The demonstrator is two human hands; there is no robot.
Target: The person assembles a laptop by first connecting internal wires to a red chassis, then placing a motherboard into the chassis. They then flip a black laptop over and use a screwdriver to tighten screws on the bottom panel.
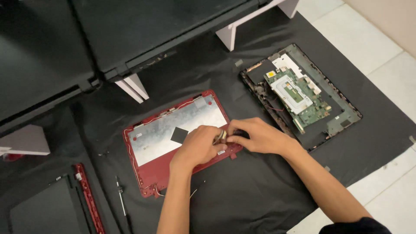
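Note:
A red laptop lid shell (143, 173) lies open-side up on a black cloth, lined with a silvery foil sheet (173, 125) bearing a small black square (179, 135). My left hand (199, 145) and my right hand (255, 135) meet over the shell's right lower edge. Both pinch a small metallic part (220, 137), probably a hinge or cable end, between the fingertips. What lies under the fingers is hidden.
A laptop base with green circuit board (299, 95) lies to the right. A screwdriver (121, 197) and a red bezel strip (89, 199) rest at lower left beside a dark panel (41, 212). Black low tables (130, 30) stand behind. White floor tiles (381, 52) flank the cloth.

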